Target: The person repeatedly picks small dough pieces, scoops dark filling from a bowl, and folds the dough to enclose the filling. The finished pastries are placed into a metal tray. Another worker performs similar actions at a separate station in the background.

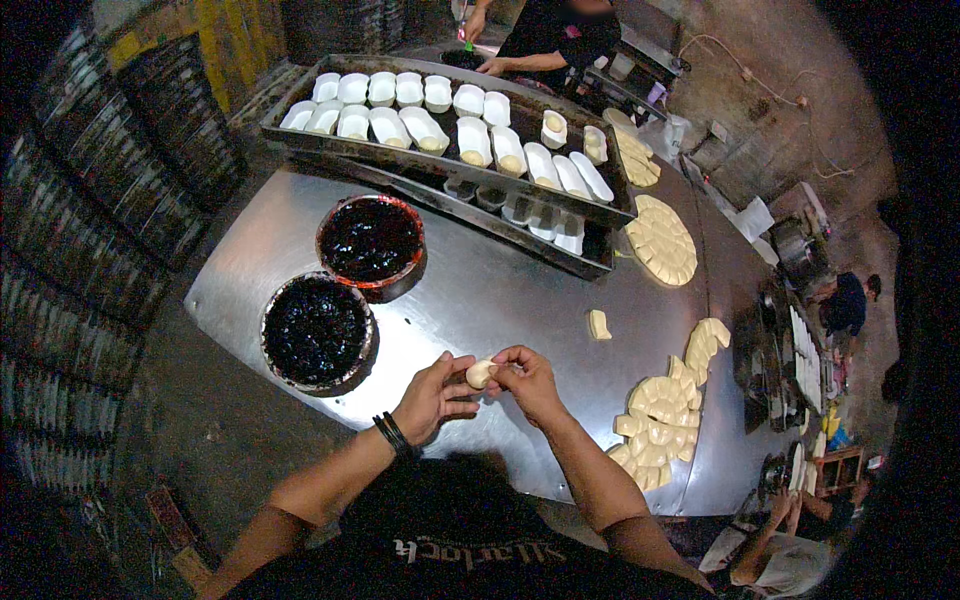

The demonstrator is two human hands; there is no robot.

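Note:
A small ball of pale dough [480,373] is pinched by the fingers of my right hand [526,382]. My left hand [435,394], with dark bands at its wrist, has spread fingers touching the dough's left side. To the left stand two round tubs of dark, glossy filling, one with a red rim [373,241] and one with a pale smeared rim [317,332]. Cut dough pieces [660,416] lie clustered to the right of my hands, and a single dough piece [599,325] lies apart on the metal table [495,300].
Stacked metal trays [450,161] hold white paper cups [472,139], some with dough balls. A round of scored dough [661,240] lies right of them. Across the trays a person [559,45] works over a dark container. More people are at the right. Corrugated stacks [75,300] stand at left.

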